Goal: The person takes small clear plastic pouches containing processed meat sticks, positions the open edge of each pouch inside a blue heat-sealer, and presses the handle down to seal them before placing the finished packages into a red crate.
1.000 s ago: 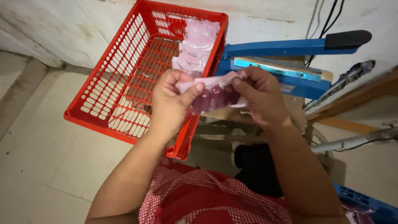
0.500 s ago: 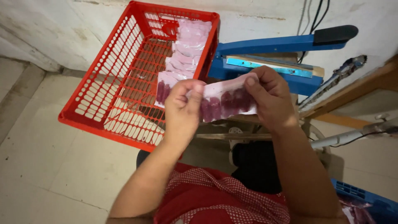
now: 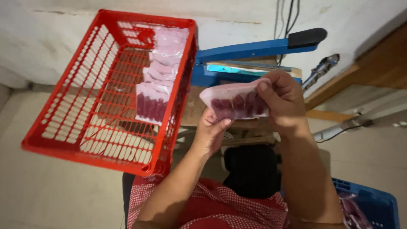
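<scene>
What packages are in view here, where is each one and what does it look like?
Clear pouch: held by left hand and right hand, flat, dark red pieces inside.
Pouch stack: along red basket's right side, clear plastic, pinkish, nearest showing dark red contents.
Pouches: blue crate, lower right, partly visible.

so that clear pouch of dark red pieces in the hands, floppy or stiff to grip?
Likely floppy: the pouch bends between the left hand and right hand. Its film looks glossy, so possibly slippery. The pieces probably shift inside.
</scene>
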